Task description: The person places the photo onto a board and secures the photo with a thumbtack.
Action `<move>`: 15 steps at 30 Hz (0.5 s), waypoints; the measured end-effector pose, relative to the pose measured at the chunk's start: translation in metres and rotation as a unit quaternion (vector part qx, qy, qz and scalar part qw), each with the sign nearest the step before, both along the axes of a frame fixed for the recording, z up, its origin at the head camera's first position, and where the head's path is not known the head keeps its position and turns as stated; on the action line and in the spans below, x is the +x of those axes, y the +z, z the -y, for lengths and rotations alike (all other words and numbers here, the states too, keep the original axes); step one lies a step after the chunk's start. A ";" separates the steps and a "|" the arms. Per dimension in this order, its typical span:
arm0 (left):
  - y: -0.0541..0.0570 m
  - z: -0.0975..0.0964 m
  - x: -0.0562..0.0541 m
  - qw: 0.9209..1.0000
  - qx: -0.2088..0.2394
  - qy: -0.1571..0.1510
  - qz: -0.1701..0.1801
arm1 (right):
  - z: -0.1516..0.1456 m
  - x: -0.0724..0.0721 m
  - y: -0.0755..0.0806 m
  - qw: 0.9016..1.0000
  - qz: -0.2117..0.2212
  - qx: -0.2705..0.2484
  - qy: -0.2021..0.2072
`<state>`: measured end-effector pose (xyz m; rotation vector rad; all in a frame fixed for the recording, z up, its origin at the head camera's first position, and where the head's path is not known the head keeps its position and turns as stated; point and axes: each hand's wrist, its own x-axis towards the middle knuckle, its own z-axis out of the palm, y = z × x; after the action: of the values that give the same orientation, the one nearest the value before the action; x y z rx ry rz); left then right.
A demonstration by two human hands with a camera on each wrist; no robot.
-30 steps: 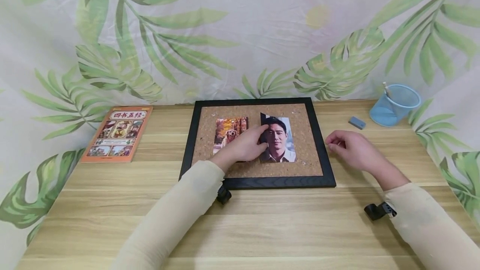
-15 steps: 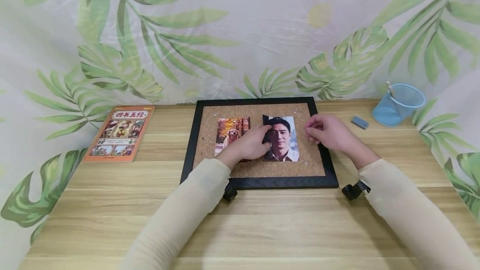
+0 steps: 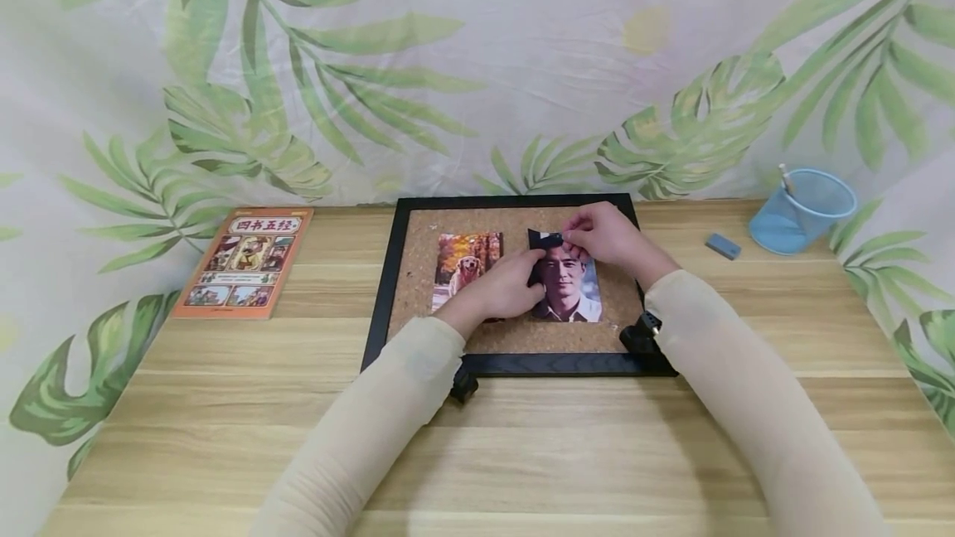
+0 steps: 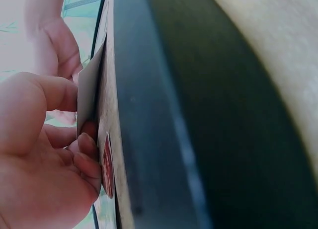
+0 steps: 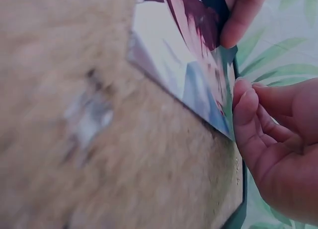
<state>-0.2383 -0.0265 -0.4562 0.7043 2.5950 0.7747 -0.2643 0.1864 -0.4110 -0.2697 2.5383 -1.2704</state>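
A portrait photo (image 3: 564, 297) lies on the right half of a black-framed corkboard (image 3: 515, 344). My left hand (image 3: 504, 287) pinches its left edge, with the thumb and fingers on either side of the paper in the left wrist view, where the photo (image 4: 89, 92) stands slightly off the cork. At the photo's upper right, my right hand (image 3: 608, 234) has thumb and fingertips pressed together; whether something small sits between them is hidden. A dog photo (image 3: 470, 251) lies on the board's left half, partly behind my left hand.
A clear pin-like piece (image 5: 89, 117) sits blurred on the cork in the right wrist view. An orange book (image 3: 244, 263) lies at left on the wooden table (image 3: 522, 454). At right are a blue eraser (image 3: 723, 246) and a blue mesh pen cup (image 3: 802, 214) holding one stick.
My right hand has moved left from beside the frame, over the board, to the portrait photo's upper right. My left hand keeps its pinch on the photo's left edge.
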 end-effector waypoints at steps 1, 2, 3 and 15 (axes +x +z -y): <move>-0.001 0.000 -0.001 1.000 0.002 0.000 0.001 | 0.002 -0.003 -0.001 1.000 0.000 0.004 0.001; -0.003 0.000 -0.002 1.000 0.001 -0.001 0.000 | 0.004 -0.005 -0.001 1.000 0.000 0.008 0.001; -0.004 0.000 -0.002 1.000 0.000 -0.003 -0.001 | 0.006 -0.006 -0.001 1.000 0.001 0.012 0.002; -0.011 0.001 -0.007 1.000 -0.004 -0.006 -0.006 | 0.022 -0.021 0.002 0.997 0.034 0.072 -0.016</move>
<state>-0.2451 -0.0271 -0.4672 0.7244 2.6000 0.7571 -0.2851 0.1644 -0.4085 -0.1520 2.5694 -1.0827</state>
